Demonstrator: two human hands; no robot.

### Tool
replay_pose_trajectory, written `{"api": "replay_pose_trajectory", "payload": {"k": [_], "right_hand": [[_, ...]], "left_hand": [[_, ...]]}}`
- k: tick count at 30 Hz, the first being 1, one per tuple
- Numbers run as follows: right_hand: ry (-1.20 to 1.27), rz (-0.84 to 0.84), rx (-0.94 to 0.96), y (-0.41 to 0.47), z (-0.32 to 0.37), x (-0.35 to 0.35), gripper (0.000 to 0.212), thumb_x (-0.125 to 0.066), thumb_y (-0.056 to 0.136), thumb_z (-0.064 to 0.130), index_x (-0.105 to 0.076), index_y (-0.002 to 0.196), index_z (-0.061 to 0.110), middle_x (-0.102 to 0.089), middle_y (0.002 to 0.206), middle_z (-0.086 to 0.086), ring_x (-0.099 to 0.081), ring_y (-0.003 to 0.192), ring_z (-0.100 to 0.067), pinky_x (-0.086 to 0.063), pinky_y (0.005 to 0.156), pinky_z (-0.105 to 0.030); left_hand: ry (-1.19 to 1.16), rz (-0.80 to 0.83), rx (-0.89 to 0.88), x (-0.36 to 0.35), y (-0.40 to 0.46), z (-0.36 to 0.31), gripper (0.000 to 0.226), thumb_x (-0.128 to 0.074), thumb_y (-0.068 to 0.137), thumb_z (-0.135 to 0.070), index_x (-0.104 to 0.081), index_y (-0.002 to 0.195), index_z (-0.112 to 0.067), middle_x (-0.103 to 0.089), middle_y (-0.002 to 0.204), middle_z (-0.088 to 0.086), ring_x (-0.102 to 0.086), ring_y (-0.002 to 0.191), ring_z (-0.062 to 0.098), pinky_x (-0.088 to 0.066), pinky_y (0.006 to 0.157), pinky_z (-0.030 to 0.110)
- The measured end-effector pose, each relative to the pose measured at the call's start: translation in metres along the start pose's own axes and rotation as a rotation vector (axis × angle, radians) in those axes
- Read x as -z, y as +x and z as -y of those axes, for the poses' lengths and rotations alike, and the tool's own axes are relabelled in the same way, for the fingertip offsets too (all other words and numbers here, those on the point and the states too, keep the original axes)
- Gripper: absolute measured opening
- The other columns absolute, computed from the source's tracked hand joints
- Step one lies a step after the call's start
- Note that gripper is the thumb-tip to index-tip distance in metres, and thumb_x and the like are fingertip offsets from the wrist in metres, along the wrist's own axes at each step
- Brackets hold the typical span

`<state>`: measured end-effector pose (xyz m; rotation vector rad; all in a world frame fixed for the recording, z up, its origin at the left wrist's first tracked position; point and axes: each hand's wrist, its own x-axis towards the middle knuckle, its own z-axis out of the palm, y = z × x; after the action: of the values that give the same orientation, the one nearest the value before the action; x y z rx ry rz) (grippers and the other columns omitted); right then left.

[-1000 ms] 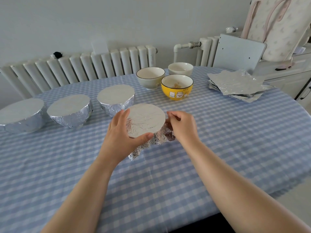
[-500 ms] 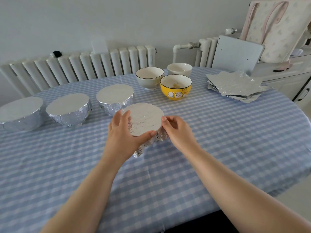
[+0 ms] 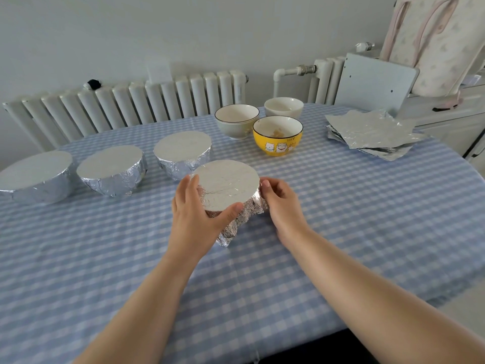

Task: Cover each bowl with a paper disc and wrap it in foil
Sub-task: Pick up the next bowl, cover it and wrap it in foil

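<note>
A foil-wrapped bowl (image 3: 227, 183) stands mid-table on the blue checked cloth. My left hand (image 3: 196, 214) cups its left and near side, thumb on the rim. My right hand (image 3: 280, 203) grips the crumpled foil on its right side. A loose foil corner (image 3: 225, 237) sticks out at the front. Three wrapped bowls sit to the left: one (image 3: 182, 151), another (image 3: 111, 169), and the far-left one (image 3: 34, 177). Uncovered bowls stand behind: yellow (image 3: 277, 135), grey-white (image 3: 237, 120), white (image 3: 284, 107). A stack of foil sheets (image 3: 372, 134) lies at the right.
A white radiator (image 3: 131, 101) runs along the wall behind the table. A grey board (image 3: 375, 84) and a patterned chair (image 3: 433, 43) stand at the back right. The table edge curves away on the right.
Both hands and the wrapped bowl have shifted slightly away from me. My right hand has moved from pinching the foil's side to pressing it tighter against the bowl.
</note>
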<state>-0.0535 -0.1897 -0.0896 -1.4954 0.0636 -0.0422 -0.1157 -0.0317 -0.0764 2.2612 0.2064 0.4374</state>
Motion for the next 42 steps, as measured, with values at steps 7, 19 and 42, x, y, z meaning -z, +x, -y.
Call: {"api": "replay_pose_trajectory", "payload": {"k": [7,19,42], "right_hand": [[0.041,-0.015,-0.030,0.000,0.000,-0.004,0.009,-0.063,0.096,0.028,-0.067,0.090,0.022,-0.073,0.092,0.003,-0.067,0.089,-0.013,-0.053,0.082,-0.031],[0.063,-0.114,-0.158,0.013,0.003,-0.007,0.008,-0.066,0.094,0.021,-0.063,0.100,0.016,-0.068,0.091,0.000,-0.063,0.077,-0.012,-0.050,0.066,-0.024],[-0.092,-0.166,-0.100,0.007,0.003,-0.011,0.006,-0.065,0.093,0.021,-0.060,0.092,0.019,-0.064,0.083,0.002,-0.059,0.066,-0.010,-0.049,0.060,-0.027]], "left_hand": [[-0.052,-0.027,0.003,-0.001,0.001,0.003,0.130,-0.059,0.053,-0.090,-0.022,0.153,-0.017,-0.014,0.161,0.001,-0.026,0.144,0.023,-0.030,0.117,0.043],[0.025,0.004,-0.028,-0.002,0.002,0.003,0.129,-0.057,0.056,-0.090,-0.018,0.154,-0.017,-0.011,0.162,0.001,-0.019,0.147,0.024,-0.028,0.117,0.048],[0.059,0.014,-0.025,0.002,-0.002,-0.005,0.122,-0.053,0.057,-0.081,-0.017,0.155,-0.017,-0.010,0.162,0.004,-0.012,0.148,0.020,-0.024,0.118,0.041]]}}
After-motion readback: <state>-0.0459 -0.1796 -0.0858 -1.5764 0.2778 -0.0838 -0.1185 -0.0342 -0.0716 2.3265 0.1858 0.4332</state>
